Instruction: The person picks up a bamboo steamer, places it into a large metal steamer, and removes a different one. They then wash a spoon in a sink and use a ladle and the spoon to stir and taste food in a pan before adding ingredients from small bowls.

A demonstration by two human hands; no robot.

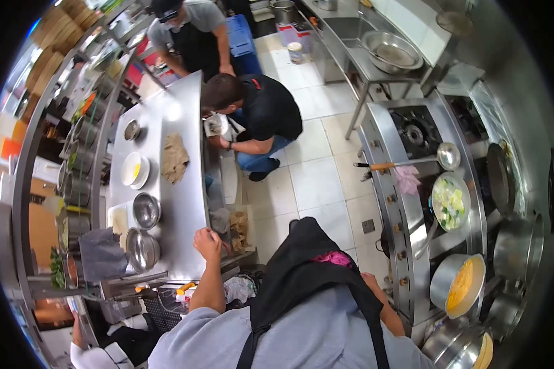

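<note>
My left hand (pixel 208 244) is at the near edge of the steel worktable (pixel 188 230), its fingers curled together; what they hold, if anything, is too small to make out. Low at my right side, my right hand (pixel 372 283) is partly covered by my black apron (pixel 308 258), and its fingers are hidden. The stove (pixel 406 264) stands to the right of that hand. On it are a frying pan (pixel 450 202) of chopped green and white vegetables and a deep pot (pixel 440 284) with yellow food inside. A ladle (pixel 447 157) with a wooden handle lies across the stove's top.
A person (pixel 266 114) crouches beside the table, holding a white container (pixel 216 126). Another person (pixel 197 37) stands behind. Steel bowls (pixel 146 210), a white bowl (pixel 133 170) and a brown cloth (pixel 175 158) lie on the table. A tiled floor (pixel 317 175) runs between table and stove.
</note>
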